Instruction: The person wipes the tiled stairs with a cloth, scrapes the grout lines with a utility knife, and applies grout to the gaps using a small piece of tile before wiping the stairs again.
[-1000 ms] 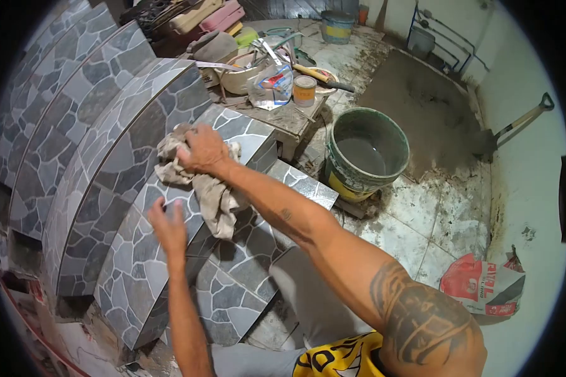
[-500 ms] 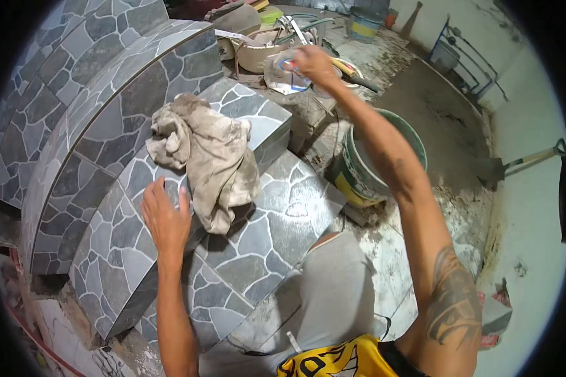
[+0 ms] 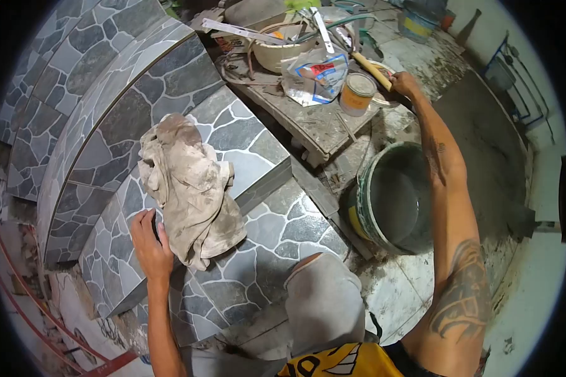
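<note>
My left hand (image 3: 149, 246) rests on the stone-patterned tiled step (image 3: 116, 235), just left of a dirty beige cloth (image 3: 192, 188). A small dark thing shows between its thumb and fingers, too hidden to name. My right hand (image 3: 405, 87) is stretched out to the upper right, its fingers closed round the dark end of a tool with a yellow handle (image 3: 372, 70). The tool lies over a round white container (image 3: 383, 99), beside an orange-labelled can (image 3: 358, 94) and a clear plastic bag (image 3: 314, 75) on a wooden board.
A large bucket (image 3: 366, 188) with grey contents stands under my right forearm. The low wooden platform (image 3: 308, 135) holds a cluttered basin (image 3: 277, 56). A curved tiled riser (image 3: 119, 113) rises at left. A shovel (image 3: 525, 223) is at the right wall.
My right hand has moved right from the plastic bag to the yellow-handled tool and closed on it. The view has shifted, and my left hand stays by the cloth.
</note>
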The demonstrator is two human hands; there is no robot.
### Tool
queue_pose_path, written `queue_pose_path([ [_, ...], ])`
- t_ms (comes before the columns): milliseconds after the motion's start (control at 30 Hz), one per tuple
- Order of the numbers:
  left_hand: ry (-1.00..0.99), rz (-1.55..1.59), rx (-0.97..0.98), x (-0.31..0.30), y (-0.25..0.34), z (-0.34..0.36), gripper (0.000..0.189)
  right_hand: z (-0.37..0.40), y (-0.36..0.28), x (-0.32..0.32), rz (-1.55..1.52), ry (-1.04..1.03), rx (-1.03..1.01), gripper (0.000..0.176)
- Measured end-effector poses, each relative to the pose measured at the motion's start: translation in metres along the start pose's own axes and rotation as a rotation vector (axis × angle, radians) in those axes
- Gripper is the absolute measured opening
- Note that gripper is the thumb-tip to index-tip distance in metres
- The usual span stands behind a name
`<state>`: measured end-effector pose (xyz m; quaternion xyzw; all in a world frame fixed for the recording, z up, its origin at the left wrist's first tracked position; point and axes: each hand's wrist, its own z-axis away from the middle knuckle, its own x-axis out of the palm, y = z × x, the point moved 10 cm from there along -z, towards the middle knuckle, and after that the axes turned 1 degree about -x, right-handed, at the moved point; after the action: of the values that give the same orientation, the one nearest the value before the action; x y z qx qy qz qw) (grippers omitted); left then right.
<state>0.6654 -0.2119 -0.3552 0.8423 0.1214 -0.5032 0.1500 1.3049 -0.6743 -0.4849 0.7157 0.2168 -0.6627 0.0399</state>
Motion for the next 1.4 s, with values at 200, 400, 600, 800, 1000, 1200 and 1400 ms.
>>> queue_pose_path([
  [200, -0.013, 0.009, -0.021, -0.001, 0.001, -0.002, 0.031, -0.020, -0.001, 0.006, 0.013, -0.098, -0.004, 0.034],
  [400, -0.017, 0.014, -0.057, -0.004, -0.001, -0.004, 0.031, -0.057, 0.019, 0.030, 0.134, -0.079, -0.017, 0.039],
  [600, 0.013, -0.001, -0.027, -0.004, 0.000, -0.004, 0.031, -0.033, 0.006, 0.001, 0.257, 0.068, -0.075, 0.034],
  [800, 0.014, 0.017, -0.055, -0.006, -0.002, 0.002, 0.030, -0.001, 0.013, -0.059, 0.211, 0.050, 0.107, 0.045],
  [1000, 0.019, 0.011, -0.065, -0.005, -0.007, 0.000, 0.033, 0.079, -0.014, -0.094, -1.195, -0.147, 0.264, 0.033],
  [1200, 0.050, -0.004, -0.028, -0.004, -0.008, 0.002, 0.033, 0.192, -0.185, -0.136, -1.610, -0.358, -0.130, 0.052],
  [1400, 0.141, 0.097, -0.051, -0.009, -0.017, 0.007, 0.028, 0.265, -0.331, -0.106, -1.812, -0.833, -0.120, 0.062],
])
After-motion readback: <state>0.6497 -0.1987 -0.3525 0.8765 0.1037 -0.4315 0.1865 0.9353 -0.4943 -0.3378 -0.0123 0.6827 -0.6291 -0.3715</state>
